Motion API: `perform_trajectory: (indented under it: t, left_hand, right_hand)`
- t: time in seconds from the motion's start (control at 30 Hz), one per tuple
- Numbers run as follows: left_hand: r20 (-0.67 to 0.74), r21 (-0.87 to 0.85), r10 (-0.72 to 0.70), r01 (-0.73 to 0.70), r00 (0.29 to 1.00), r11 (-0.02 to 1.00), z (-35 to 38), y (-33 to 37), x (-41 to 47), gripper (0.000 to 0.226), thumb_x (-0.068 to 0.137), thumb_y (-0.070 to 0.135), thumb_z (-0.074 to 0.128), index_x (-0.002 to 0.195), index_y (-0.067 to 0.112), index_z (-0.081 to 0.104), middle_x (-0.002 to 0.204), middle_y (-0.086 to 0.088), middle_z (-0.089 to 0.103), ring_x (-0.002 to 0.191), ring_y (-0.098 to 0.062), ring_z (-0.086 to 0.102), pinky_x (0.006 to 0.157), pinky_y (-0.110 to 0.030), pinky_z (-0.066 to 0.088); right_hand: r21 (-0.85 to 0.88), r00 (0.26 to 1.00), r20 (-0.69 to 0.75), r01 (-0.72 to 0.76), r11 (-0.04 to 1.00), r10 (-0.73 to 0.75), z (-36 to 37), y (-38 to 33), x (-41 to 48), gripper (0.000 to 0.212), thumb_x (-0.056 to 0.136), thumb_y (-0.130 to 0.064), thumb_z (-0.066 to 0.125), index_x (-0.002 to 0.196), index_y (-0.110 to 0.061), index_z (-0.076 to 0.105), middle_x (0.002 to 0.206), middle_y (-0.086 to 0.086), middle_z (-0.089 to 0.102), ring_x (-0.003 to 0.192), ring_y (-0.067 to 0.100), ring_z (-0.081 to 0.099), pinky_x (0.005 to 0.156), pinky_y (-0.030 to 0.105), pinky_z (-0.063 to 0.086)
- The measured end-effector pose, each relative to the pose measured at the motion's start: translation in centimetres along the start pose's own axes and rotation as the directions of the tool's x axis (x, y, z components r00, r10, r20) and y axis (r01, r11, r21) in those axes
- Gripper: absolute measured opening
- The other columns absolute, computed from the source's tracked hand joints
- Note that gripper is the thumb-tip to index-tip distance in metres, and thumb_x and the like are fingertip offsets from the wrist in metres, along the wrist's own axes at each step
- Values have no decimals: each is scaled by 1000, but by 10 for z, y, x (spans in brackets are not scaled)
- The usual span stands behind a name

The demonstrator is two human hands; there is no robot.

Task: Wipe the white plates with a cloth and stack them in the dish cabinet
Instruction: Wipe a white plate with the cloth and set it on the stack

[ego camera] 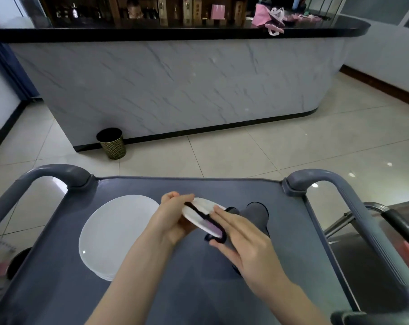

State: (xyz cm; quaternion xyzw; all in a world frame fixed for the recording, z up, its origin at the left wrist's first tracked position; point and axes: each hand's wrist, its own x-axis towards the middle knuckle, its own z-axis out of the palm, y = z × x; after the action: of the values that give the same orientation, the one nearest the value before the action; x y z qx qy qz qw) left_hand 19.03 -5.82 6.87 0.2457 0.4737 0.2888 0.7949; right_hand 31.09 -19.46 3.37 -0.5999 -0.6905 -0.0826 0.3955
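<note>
Above the middle of the cart [281, 254], the left hand [173, 216] grips a small white plate [207, 205], tilted. The right hand [243, 240] pinches a dark cloth [214, 228] over the plate's near rim, fingers flat on top and thumb beneath. A stack of plates [116, 233] sits on the cart's left side.

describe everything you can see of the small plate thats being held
The small white plate is round, smooth and glossy, ceramic by its look, with no visible pattern. It is held tilted above the grey cart top, right of a stack of larger white plates, touching neither. The left hand grips its left edge. A dark cloth with a purple face is folded over its near rim, pinched there by the right hand. Its underside is mostly hidden.
</note>
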Motion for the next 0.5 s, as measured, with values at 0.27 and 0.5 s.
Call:
perform_trajectory:
  t: [0.27,0.5]
  left_hand:
    - [99,-64,203,-198,974,978,-11,-1,2,24,99,3,47,107,25,52,104,-1,66,82,-21,64,63,-34,53]
    - [-42,-49,340,-342,939,938,0,-2,6,20,97,11,63,87,21,49,95,-6,62,79,-21,61,65,-31,52]
  right_hand:
    - [229,830,-261,-443,867,493,-19,6,15,30,98,-37,48,105,-12,63,97,-12,53,91,-8,54,84,4,38]
    - [-41,998,-44,40,998,-42,19,-12,-11,35,103,-29,52,130,-9,62,141,-2,57,137,18,47,110,45,40]
